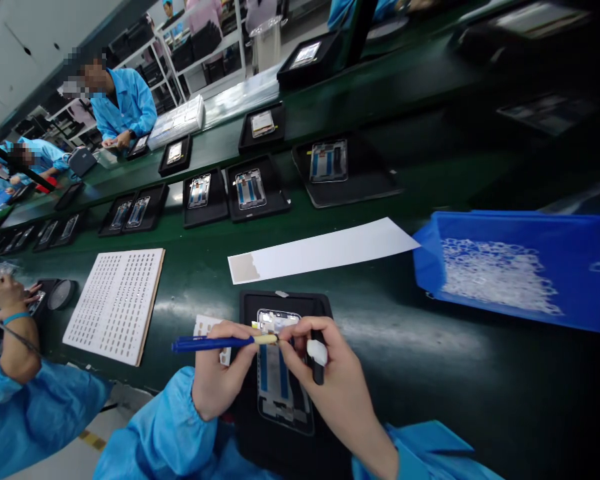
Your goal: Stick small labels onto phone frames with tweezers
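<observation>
My left hand (220,373) is closed on a slim blue pen-like tool (205,343) with a pale yellow end, held nearly level. Close to that end, the thumb and forefinger of my right hand (335,380) come together; anything pinched there is too small to make out. A black object with a white part (317,353) is tucked in the right hand's fingers. Beneath both hands lies an opened phone-like device (285,400) with blue strips, on a black tray (325,307). A white card with cutouts (205,323) is partly hidden behind my left hand.
A white paper strip (325,250) lies beyond the tray. To the right stands a blue bin (580,273) of small white pieces; left is a board of small parts (115,303). Several black trays with devices (253,190) line the bench. A co-worker's arm (20,340) is at left.
</observation>
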### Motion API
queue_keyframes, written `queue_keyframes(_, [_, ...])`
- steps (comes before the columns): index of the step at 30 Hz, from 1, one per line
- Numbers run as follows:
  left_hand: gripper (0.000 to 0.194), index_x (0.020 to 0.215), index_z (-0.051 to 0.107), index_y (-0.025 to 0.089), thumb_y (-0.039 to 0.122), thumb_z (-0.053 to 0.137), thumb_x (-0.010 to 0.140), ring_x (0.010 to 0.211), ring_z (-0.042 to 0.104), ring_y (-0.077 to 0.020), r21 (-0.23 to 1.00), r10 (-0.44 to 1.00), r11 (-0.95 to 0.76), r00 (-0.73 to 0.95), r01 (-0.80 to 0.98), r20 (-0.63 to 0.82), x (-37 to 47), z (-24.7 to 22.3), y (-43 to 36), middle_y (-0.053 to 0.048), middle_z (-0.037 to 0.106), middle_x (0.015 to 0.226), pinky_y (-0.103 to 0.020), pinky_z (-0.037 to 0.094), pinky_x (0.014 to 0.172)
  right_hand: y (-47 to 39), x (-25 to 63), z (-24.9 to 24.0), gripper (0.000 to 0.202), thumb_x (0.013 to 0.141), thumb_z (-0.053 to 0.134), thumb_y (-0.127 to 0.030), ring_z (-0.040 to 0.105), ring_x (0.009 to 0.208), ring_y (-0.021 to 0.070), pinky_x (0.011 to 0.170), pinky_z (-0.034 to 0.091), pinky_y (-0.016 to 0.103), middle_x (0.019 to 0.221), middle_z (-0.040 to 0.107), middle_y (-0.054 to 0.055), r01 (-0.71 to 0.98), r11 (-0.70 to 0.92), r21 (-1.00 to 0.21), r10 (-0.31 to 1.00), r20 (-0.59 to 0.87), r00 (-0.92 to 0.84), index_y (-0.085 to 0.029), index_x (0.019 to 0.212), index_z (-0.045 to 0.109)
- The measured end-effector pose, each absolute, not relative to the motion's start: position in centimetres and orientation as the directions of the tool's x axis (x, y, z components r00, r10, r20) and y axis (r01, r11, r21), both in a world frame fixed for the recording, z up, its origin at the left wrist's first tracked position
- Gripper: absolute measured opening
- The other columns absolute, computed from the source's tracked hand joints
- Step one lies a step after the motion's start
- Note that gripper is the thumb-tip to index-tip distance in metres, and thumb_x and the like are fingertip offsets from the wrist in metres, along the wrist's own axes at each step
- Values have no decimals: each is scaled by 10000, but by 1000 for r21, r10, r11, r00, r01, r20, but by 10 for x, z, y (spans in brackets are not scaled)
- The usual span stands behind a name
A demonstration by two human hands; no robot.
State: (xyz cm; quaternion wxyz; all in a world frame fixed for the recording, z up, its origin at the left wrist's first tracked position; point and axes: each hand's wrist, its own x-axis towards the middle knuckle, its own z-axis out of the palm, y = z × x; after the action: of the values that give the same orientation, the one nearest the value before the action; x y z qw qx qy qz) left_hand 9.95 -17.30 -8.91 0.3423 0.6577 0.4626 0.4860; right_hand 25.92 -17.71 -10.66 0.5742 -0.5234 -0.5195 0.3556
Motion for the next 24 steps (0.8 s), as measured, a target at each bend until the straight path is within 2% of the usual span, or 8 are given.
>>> queue_keyframes(5, [214, 899, 558, 178, 333, 694, 841, 795, 733, -184, 999, 1000, -23, 22, 43, 22, 102, -92, -166, -53, 727, 876, -283, 596, 732, -177, 259, -109, 99, 814, 593, -223, 593, 596, 127, 580, 510, 241, 737, 630, -5, 122, 177, -977, 959, 199, 204, -240, 842, 500])
queue_keyframes(9, [301, 890, 531, 177, 392, 724, 807, 724, 733, -173, 993, 995, 94, 25, -76, -92, 104, -93, -162, -40, 732, 842, -293, 606, 706, -179, 260, -112, 106, 817, 607, -254, 630, 646, 148, 622, 539, 267, 755, 647, 8, 123, 163, -979, 959, 187, 214, -237, 872, 518])
queue_keyframes(12, [288, 889, 541, 177, 393, 717, 814, 735, 732, -176, 999, 999, 38, -27, -35, -39, 105, -93, -165, -42, 730, 841, -292, 602, 712, -180, 260, -114, 146, 818, 623, -277, 668, 708, 167, 689, 562, 297, 790, 675, 17, 133, 157, -979, 957, 184, 225, -238, 934, 543])
queue_keyframes(15, [219, 874, 572, 181, 352, 701, 833, 798, 724, -186, 990, 991, -102, -81, 93, 110, 106, -94, -170, -47, 717, 853, -285, 591, 725, -181, 260, -112, 156, 824, 627, -295, 686, 731, 176, 705, 574, 306, 804, 691, 22, 135, 146, -980, 962, 172, 211, -238, 947, 550])
queue_keyframes(20, [82, 886, 601, 196, 215, 674, 854, 850, 701, -178, 908, 940, -324, -22, 266, 342, 105, -102, -175, -40, 708, 862, -307, 560, 810, -180, 260, -108, 141, 830, 634, -294, 681, 704, 172, 665, 572, 288, 793, 686, 22, 141, 139, -980, 959, 169, 228, -241, 927, 548])
queue_keyframes(24, [88, 892, 605, 202, 197, 681, 847, 868, 700, -175, 907, 937, -333, -19, 259, 349, 105, -105, -177, -33, 712, 868, -309, 555, 831, -179, 259, -110, 127, 826, 630, -284, 661, 675, 161, 645, 558, 276, 774, 671, 14, 135, 143, -980, 953, 173, 247, -239, 906, 541])
